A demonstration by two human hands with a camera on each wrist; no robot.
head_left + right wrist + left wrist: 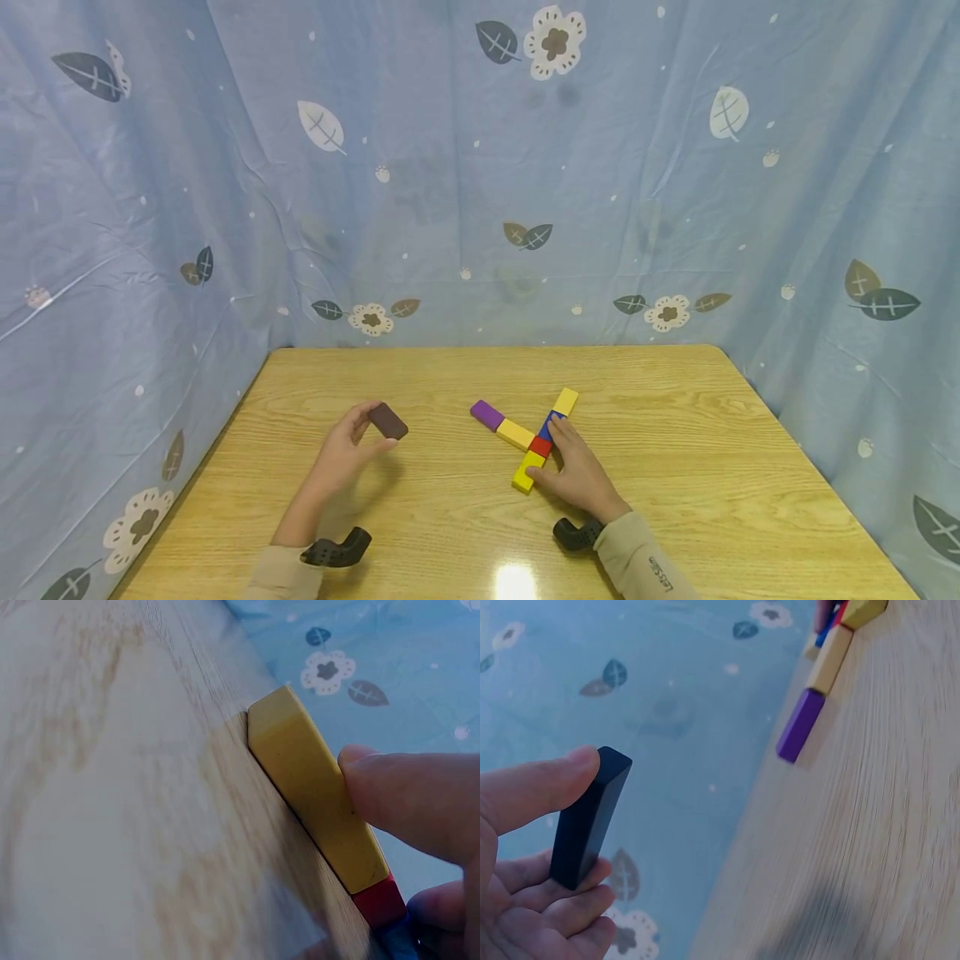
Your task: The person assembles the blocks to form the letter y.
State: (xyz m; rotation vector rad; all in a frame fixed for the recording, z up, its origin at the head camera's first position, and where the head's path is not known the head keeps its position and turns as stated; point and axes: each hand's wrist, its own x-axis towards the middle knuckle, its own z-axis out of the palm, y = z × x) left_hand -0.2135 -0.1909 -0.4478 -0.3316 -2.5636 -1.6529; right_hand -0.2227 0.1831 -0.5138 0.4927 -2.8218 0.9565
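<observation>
My left hand (347,450) holds a dark brown rectangular block (388,421) above the left part of the table, pinched between thumb and fingers. In the left wrist view the same block (592,817) looks almost black and stands on end between them. My right hand (577,472) rests at a row of blocks, thumb on the bright yellow block (528,473) and fingertips at the blue block (551,427). Between those two sits a red block (540,447). A paler yellow block (566,401) ends the row at the far side. In the right wrist view the thumb touches the yellow block's (315,795) side.
From the red block a side branch runs far left: a pale yellow block (516,435), then a purple block (487,415). All lie on a wooden table (675,417). A blue patterned curtain (465,167) hangs behind the table and along its sides.
</observation>
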